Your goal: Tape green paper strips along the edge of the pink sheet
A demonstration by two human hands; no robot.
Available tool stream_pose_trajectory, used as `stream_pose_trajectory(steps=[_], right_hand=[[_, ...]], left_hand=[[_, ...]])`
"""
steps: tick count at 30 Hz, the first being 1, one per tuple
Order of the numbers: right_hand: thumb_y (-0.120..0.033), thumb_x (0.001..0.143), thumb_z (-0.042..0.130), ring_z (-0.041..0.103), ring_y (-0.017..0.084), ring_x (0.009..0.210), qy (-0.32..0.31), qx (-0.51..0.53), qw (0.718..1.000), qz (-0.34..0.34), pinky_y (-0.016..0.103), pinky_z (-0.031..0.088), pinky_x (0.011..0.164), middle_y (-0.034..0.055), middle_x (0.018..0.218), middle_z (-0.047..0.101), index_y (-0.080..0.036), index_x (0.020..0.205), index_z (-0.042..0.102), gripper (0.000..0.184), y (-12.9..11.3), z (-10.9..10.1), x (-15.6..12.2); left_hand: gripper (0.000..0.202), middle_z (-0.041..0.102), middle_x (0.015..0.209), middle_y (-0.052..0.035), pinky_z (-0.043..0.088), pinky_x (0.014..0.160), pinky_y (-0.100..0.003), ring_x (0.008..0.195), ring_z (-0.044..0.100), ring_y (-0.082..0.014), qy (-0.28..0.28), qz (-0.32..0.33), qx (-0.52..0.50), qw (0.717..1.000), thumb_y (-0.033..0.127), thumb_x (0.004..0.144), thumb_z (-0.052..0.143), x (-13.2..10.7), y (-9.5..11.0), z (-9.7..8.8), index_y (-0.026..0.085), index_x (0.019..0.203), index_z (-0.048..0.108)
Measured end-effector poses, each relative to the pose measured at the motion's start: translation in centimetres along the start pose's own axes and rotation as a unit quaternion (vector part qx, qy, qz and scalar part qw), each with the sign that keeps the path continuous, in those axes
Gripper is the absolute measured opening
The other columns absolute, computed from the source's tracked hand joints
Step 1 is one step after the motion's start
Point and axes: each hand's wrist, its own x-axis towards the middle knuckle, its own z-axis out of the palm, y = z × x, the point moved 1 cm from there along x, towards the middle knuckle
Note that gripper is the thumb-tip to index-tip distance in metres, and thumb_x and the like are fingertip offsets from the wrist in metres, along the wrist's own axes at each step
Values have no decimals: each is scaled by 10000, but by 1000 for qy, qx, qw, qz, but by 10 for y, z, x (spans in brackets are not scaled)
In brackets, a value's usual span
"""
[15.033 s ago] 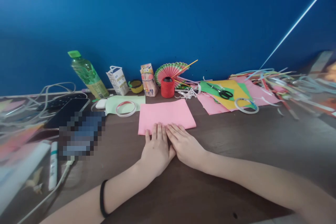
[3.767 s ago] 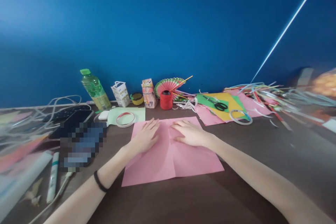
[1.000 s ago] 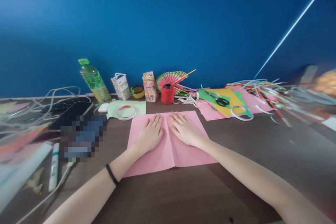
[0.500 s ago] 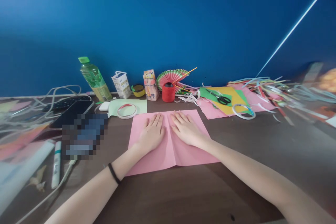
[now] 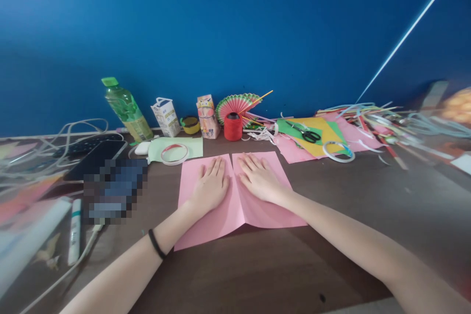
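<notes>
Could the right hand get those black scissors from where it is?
Probably yes. The right hand lies flat on the pink paper, and nothing seems to stand between it and the black-handled scissors, which lie on top of the coloured paper sheets.

No wording legible. Green plastic bottle [image 5: 127, 112]: yellowish label, print too small. White drink carton [image 5: 165, 118]: printed blocks, unreadable. Pink cartoon-face carton [image 5: 208, 117]: dark character-like marks near base, not decipherable. White marker [image 5: 74, 233]: dark lettering along barrel, blurred. Phone screen [image 5: 119, 186]: pixelated.
</notes>
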Motion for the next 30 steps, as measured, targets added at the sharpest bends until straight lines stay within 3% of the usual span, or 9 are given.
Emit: stream_pose_trajectory(steps=[11,30], right_hand=[[-350,894,190,162,248,1353,8,0,1000,-9,493,185,1063,75,1469,204,-155,1398,247,544,6,3,1],[-357,899,205,161,234,1354,5,-24,999,-21,443,175,1078,66,1468,212,-141,1395,253,544,16,-2,1]], left_hand=[[528,279,1440,-103,169,1069,-463,1335,222,-210,17,17,15,1000,285,891,181,1,-5,6,112,1383,258],[543,225,1460,-85,171,1073,-469,1348,178,-212,-24,7,29,999,306,901,145,4,-13,0,82,1389,227]])
